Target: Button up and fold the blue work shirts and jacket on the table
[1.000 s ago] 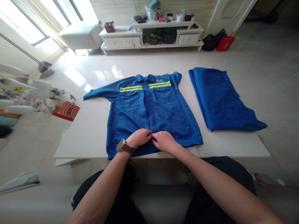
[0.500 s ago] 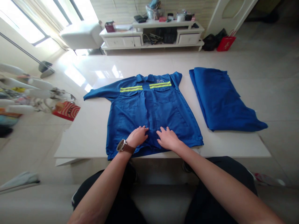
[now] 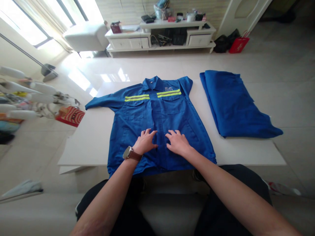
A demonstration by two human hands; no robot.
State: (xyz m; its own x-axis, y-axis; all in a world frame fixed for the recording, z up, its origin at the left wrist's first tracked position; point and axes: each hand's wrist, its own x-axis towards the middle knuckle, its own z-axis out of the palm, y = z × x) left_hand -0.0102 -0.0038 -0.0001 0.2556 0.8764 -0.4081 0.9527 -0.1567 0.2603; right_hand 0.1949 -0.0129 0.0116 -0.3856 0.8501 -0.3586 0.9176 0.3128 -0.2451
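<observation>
A blue work jacket (image 3: 134, 126) with yellow reflective stripes lies front up on the white table (image 3: 81, 141). Its collar points away from me, and its hem hangs slightly over the near edge. One sleeve stretches out to the left; the right one is mostly tucked out of sight. My left hand (image 3: 145, 141), with a watch (image 3: 128, 152) on the wrist, rests on the lower front beside the zip opening, fingers spread. Just across the opening, my right hand (image 3: 177, 142) lies on the other front panel, fingers also apart. Neither hand grips the cloth.
Folded blue cloth (image 3: 236, 105) lies on the table's right side. To the left are a red patterned box (image 3: 71, 115) and white rod-like objects (image 3: 41, 88). A white TV cabinet (image 3: 130, 43) and a red bag (image 3: 239, 44) stand beyond the table.
The jacket has slid toward me, so its hem now hangs past the near edge. Its collar has opened up more. My hands remain in nearly the same place, fingers slightly more arched.
</observation>
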